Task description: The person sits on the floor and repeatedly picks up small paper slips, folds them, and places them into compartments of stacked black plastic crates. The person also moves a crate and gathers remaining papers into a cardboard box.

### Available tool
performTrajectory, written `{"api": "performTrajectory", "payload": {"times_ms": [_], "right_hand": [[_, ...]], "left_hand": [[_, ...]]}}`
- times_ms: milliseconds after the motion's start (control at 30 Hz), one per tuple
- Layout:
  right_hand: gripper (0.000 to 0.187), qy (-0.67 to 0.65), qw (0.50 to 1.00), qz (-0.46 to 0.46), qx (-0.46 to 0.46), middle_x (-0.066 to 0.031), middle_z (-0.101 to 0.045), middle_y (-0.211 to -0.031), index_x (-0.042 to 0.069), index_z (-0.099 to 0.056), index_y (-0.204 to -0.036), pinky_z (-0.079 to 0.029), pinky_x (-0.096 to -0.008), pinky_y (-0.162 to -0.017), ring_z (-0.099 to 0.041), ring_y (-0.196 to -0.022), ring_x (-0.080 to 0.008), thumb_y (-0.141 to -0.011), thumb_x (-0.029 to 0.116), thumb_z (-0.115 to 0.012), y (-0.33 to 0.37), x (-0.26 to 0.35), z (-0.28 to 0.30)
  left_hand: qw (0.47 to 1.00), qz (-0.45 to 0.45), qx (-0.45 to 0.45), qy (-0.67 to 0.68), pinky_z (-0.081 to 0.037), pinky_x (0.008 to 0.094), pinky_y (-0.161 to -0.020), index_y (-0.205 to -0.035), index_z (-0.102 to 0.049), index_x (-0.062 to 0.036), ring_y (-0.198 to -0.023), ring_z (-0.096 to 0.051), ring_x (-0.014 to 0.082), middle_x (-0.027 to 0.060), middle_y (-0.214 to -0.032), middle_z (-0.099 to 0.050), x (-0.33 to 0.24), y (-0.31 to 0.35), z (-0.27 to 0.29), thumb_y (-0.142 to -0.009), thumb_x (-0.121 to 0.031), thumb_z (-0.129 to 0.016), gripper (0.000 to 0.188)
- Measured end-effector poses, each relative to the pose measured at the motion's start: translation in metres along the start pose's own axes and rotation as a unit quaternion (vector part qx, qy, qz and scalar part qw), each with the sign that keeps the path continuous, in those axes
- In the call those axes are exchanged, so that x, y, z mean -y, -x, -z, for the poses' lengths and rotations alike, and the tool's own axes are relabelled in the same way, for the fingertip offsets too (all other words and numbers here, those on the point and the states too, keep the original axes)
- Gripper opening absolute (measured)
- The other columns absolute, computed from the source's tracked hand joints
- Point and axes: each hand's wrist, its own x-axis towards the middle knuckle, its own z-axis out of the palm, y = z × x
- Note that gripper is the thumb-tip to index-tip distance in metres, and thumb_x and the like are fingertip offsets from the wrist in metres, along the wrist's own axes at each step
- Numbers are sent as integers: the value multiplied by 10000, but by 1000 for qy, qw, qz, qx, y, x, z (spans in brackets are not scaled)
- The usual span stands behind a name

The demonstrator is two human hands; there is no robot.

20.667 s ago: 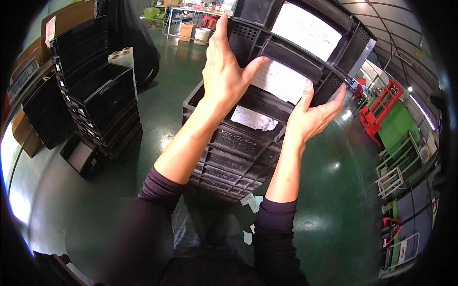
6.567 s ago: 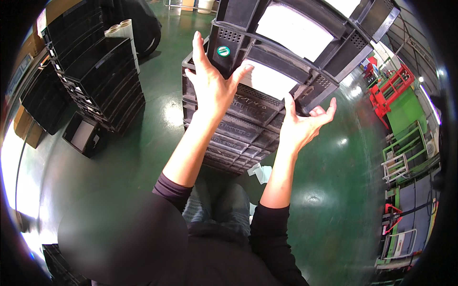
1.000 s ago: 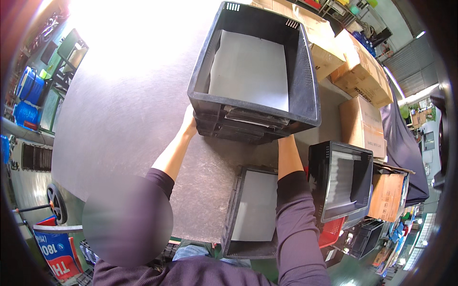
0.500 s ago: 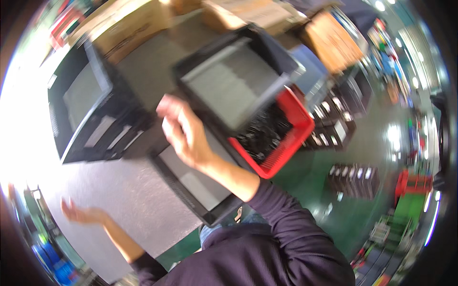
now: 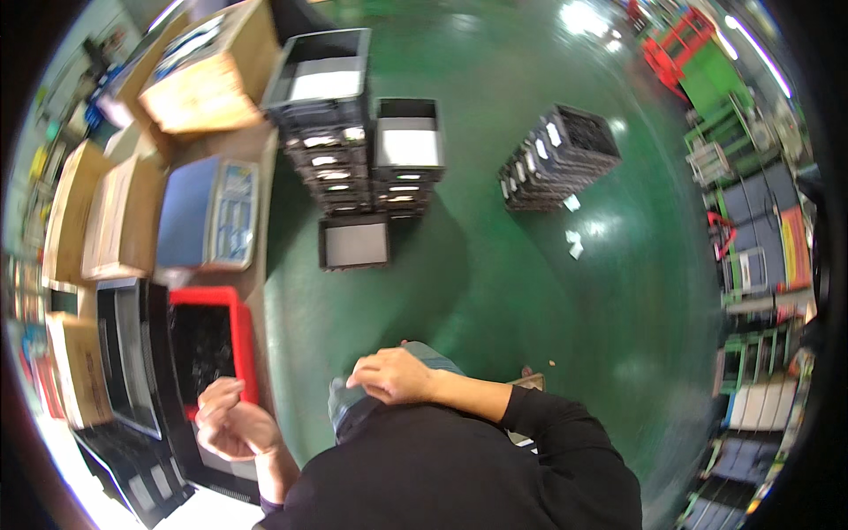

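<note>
My left hand [image 5: 234,421] hovers by the lower end of a red crate [image 5: 245,340] that holds small black parts. Its fingers are loosely bent and a little apart, with nothing visible between them. Close in front of my body is my right hand [image 5: 395,375], back upward, fingers curled in and no object showing. Beside the red crate, on the left, leans a black crate [image 5: 161,380] with a grey bottom. Partly behind my left hand lies another black crate [image 5: 231,484].
Stacked black crates [image 5: 331,115] stand on the green floor [image 5: 477,283] ahead, with another stack [image 5: 556,159] farther right. Cardboard boxes [image 5: 124,216] and a blue bin [image 5: 190,212] sit along the left. Loaded racks [image 5: 755,353] line the right side.
My view has swung right, so the table and crates now lie at the left. My right hand has come from over the crates to in front of my body, and its fingers are curled.
</note>
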Motion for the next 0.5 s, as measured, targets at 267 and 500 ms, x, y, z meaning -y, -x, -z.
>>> {"api": "performTrajectory", "payload": {"times_ms": [267,500], "right_hand": [[232,143,934,-194,-265,-20,-649,-864,102,-658,-922,-509,-331,-671,-631,-733,-224,-699,40,-647,86,-72,191],[206,204,879,-293,-315,-27,-644,-848,111,-663,-915,-499,-329,-651,-615,-690,-225,-722,40,-660,156,-196,345]], "left_hand": [[938,24,171,300,-514,379,-598,-859,-548,-16,-663,-621,268,137,-772,-622,4,-16,-311,-894,-41,-564,46],[894,13,234,382,-526,357,-612,-848,-547,-12,-646,-628,261,125,-758,-633,2,19,-565,-867,55,-527,72]]}}
